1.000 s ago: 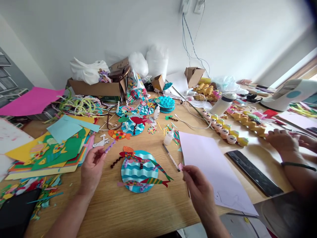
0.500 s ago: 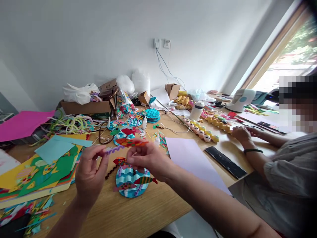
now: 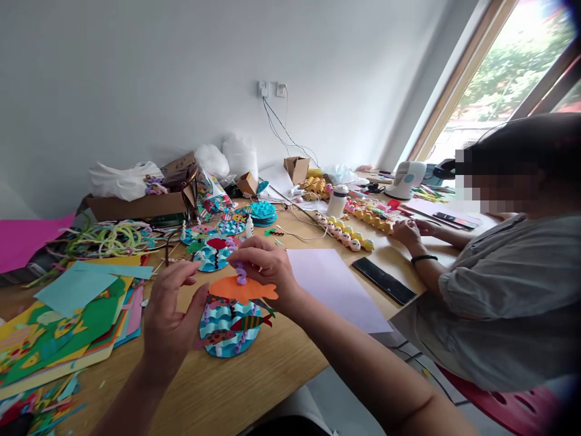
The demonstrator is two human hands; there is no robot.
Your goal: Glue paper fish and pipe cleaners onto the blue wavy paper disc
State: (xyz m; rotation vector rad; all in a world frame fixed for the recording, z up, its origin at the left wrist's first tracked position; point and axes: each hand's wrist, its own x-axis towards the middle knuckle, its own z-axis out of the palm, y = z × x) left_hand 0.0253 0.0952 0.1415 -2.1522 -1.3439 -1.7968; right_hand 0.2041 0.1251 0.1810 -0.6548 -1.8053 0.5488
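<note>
My right hand (image 3: 265, 266) pinches a purple curled pipe cleaner (image 3: 241, 276). An orange paper fish (image 3: 242, 290) is at the lower end of the pipe cleaner, its plain side facing me. My left hand (image 3: 175, 309) is open beside the fish's left end, thumb and fingers apart. Whether the left thumb touches the fish, I cannot tell. Below the fish lies a round blue-and-white wavy paper craft (image 3: 229, 338) with patterned paper fish and curled pipe cleaners on it. The held fish covers its upper part.
Coloured paper sheets (image 3: 91, 330) lie at left, near a heap of pipe cleaners (image 3: 120, 236). Similar sea crafts (image 3: 214, 257) and a glue bottle (image 3: 249, 227) stand beyond. A lilac sheet (image 3: 327, 287) and a black phone (image 3: 384, 280) lie at right, beside a seated person (image 3: 494, 290).
My left hand has let go of the pipe cleaner's end. The fish has turned from its spotted red side to plain orange, and my right hand now grips the pipe cleaner. My view has swung right.
</note>
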